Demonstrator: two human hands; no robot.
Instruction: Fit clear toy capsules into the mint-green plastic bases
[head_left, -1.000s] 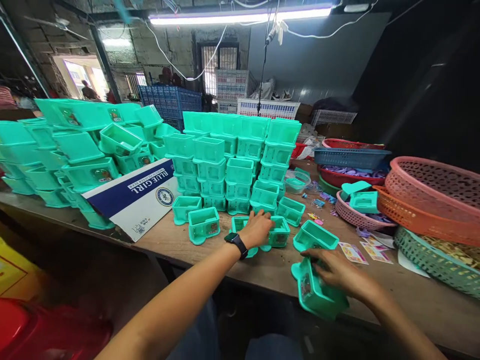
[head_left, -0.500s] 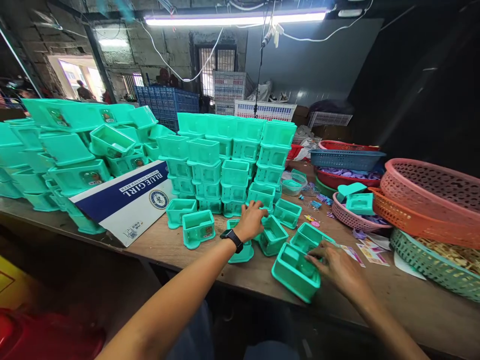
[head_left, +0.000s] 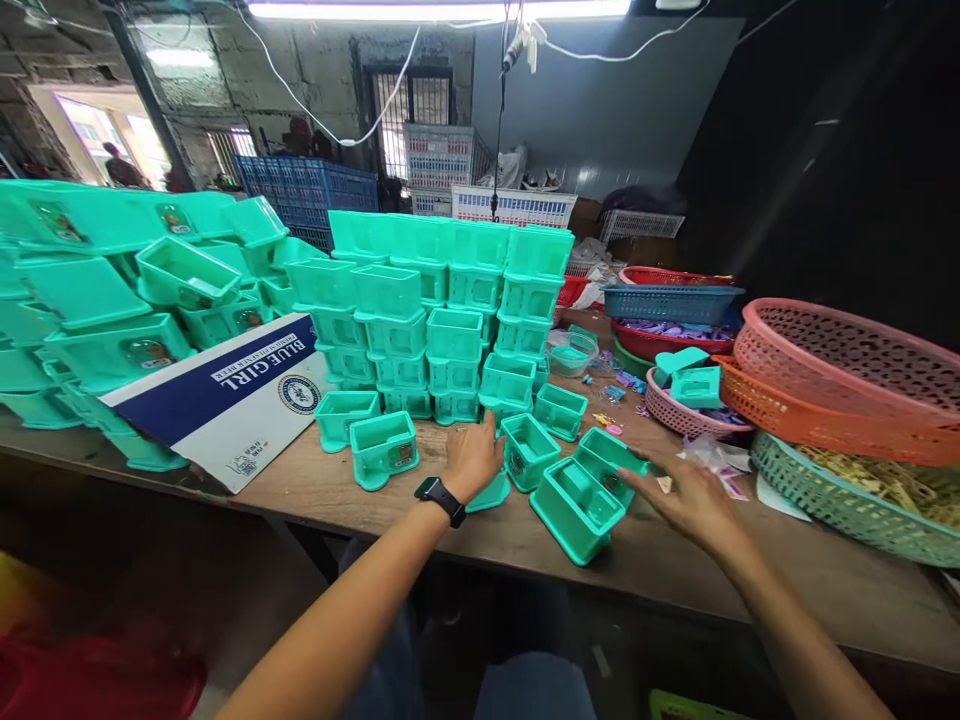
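My left hand [head_left: 474, 462], with a black watch on its wrist, is closed over a turquoise plastic box [head_left: 491, 494]; most of that box is hidden beneath it. To its right stand an open-topped box [head_left: 529, 450] and a nearer box [head_left: 579, 510] at the table's front. My right hand [head_left: 686, 495] hovers open, fingers apart, beside another turquoise box [head_left: 606, 462]. A small pale patch shows by its fingers, too unclear to name. Two more boxes, one with a picture sticker [head_left: 384, 450], sit left of my left hand.
Stacked turquoise boxes [head_left: 450, 270] rise behind my hands, with a looser pile [head_left: 97, 300] at left. A printed BLUE GIRL carton [head_left: 247, 400] lies between them. Plastic baskets [head_left: 847, 350] with small parts crowd the right side. The wooden table's [head_left: 315, 490] front edge runs below my hands.
My left hand has drawn back slightly and come down over the nearer box. My right hand has moved off the front box and opened. The view has shifted a little.
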